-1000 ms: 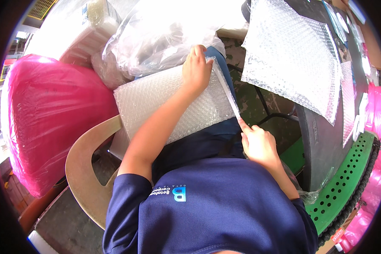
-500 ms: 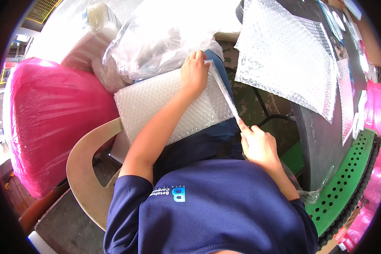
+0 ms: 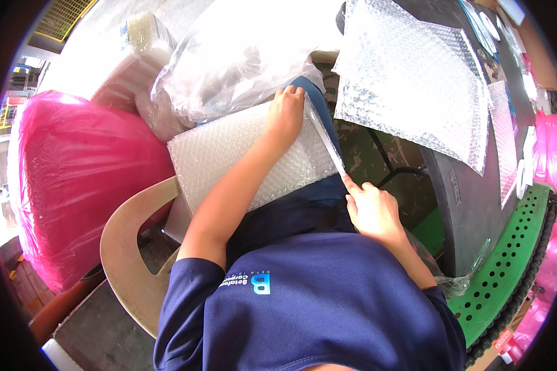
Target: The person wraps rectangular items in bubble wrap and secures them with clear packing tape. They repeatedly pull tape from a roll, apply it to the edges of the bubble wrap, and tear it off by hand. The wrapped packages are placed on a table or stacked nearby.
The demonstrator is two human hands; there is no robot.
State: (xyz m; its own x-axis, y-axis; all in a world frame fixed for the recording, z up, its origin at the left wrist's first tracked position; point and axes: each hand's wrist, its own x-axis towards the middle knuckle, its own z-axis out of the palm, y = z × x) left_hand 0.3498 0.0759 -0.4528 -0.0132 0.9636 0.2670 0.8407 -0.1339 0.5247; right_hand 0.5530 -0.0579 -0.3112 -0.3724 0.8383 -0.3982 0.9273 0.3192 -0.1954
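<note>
Left hand (image 3: pixel 285 117) curls tighter than before at the far right corner of the bubble wrap (image 3: pixel 218 142), on the lap (image 3: pixel 260 226). Right hand (image 3: pixel 373 209) is at the near right corner. Neither grip can be determined.

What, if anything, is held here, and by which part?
A bubble-wrap pouch: the left grip appears to hold its far right corner. The right grip is at its near right corner; whether it pinches cannot be told.
</note>
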